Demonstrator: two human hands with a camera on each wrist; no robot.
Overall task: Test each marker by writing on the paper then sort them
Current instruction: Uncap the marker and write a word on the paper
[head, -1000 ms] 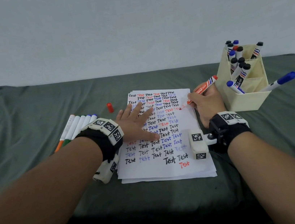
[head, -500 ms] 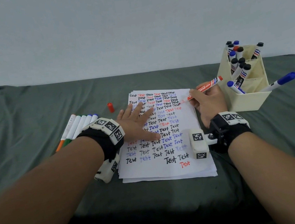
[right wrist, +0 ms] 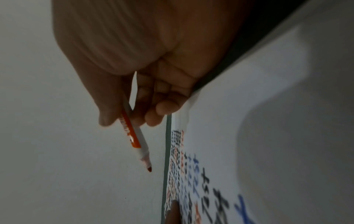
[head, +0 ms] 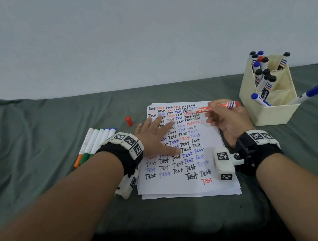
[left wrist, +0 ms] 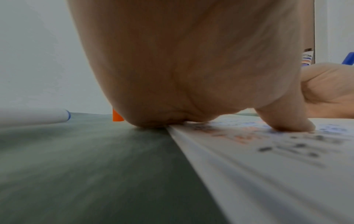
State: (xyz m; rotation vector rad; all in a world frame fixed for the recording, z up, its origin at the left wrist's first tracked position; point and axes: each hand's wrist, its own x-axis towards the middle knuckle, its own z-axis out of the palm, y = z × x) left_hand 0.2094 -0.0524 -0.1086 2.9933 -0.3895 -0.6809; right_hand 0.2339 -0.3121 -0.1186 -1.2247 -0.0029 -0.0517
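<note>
My right hand [head: 222,118] grips an uncapped red marker [head: 218,107], lifted off the paper and lying nearly level with its tip pointing left. In the right wrist view the red marker [right wrist: 132,136] shows its bare red tip held clear of the sheet. My left hand [head: 156,137] lies flat with spread fingers on the paper [head: 203,134], which is covered with "Test" in black, blue and red. The left wrist view has my left hand [left wrist: 191,68] pressing the paper [left wrist: 268,166] at its edge. The marker's red cap [head: 128,121] stands on the cloth left of the paper.
Several white markers [head: 95,141] lie side by side on the green cloth [head: 36,158] left of my left wrist. A cream compartment box [head: 271,112] at the right holds several black- and blue-capped markers. A blue-capped marker [head: 311,92] leans out of its front compartment.
My right hand has lifted the red marker off the paper and turned it from a slanted writing pose to nearly level. The left hand has stayed flat on the sheet.
</note>
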